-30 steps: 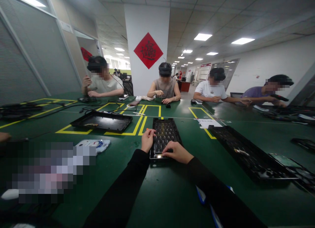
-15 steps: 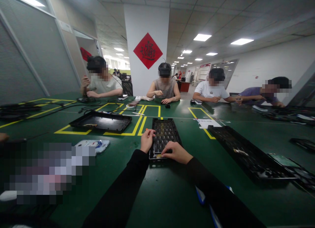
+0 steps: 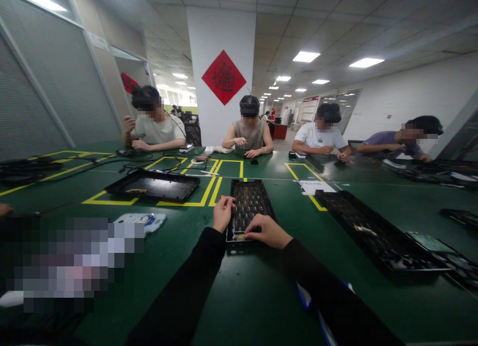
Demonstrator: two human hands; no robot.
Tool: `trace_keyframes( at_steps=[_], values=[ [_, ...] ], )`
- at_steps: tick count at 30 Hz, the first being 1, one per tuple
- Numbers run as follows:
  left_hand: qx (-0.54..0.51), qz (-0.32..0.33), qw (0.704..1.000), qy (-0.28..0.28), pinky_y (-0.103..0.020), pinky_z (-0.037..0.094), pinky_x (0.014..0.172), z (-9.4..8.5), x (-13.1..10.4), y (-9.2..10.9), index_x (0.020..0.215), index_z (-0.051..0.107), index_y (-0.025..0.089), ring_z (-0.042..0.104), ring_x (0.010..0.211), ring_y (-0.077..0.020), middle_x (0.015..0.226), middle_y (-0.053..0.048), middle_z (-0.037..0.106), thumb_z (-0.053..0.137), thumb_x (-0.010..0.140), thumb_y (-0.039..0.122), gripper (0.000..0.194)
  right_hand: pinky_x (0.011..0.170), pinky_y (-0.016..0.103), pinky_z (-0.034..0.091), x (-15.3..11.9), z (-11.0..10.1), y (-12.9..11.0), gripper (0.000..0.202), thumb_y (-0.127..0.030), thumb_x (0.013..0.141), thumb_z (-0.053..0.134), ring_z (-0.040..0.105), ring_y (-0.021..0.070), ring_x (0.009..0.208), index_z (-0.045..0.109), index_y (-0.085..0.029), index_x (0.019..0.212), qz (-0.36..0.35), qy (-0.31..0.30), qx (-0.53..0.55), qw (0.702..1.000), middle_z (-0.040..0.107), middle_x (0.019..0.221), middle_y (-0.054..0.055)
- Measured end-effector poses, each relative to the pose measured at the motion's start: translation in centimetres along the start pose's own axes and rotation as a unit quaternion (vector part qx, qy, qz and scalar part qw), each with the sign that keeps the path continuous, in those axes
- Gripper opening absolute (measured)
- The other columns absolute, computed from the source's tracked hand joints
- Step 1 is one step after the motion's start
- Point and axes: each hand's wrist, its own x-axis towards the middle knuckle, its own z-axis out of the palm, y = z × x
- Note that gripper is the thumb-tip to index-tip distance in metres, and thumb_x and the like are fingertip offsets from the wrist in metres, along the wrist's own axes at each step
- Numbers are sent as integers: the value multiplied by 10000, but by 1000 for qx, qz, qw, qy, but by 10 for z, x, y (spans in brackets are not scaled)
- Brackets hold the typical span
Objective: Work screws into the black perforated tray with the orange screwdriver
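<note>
A shallow black casing (image 3: 252, 199) with rows of small light marks, like an opened keyboard shell, lies lengthwise in front of me on the green table. My left hand (image 3: 223, 214) rests at its left edge, fingers pinched together around something small with an orange end (image 3: 223, 197). Its shape is mostly hidden by the fingers. My right hand (image 3: 268, 231) is at the near end of the casing, thumb and fingertips pinched over a yellowish strip (image 3: 239, 237) inside. Whether these fingers grip anything cannot be made out.
Other black casings lie at left (image 3: 153, 184) and right (image 3: 368, 231), beside a green circuit board (image 3: 427, 241). White paper (image 3: 317, 187) and a patterned pouch-like item (image 3: 155, 221) lie on the table (image 3: 239, 296). Cables (image 3: 70, 173) run along the left. Several co-workers sit opposite.
My two hands and the casing keep their places. Across the table at right, the person in white has drawn an outstretched arm back, away from the person in purple.
</note>
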Motion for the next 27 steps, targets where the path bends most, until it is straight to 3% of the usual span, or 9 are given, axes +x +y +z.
trace_keyframes(
  at_steps=[27],
  values=[
    [-7, -10, 1000, -5, -213, 389, 553, -1, -1, 3, 830, 610, 148, 502, 520, -96, 605, -5, 584, 451, 799, 395, 295, 726, 260, 384, -2, 1, 2, 170, -340, 732, 619, 560, 142, 757, 699, -207, 802, 9, -1, -8, 1000, 669, 779, 29]
  ],
)
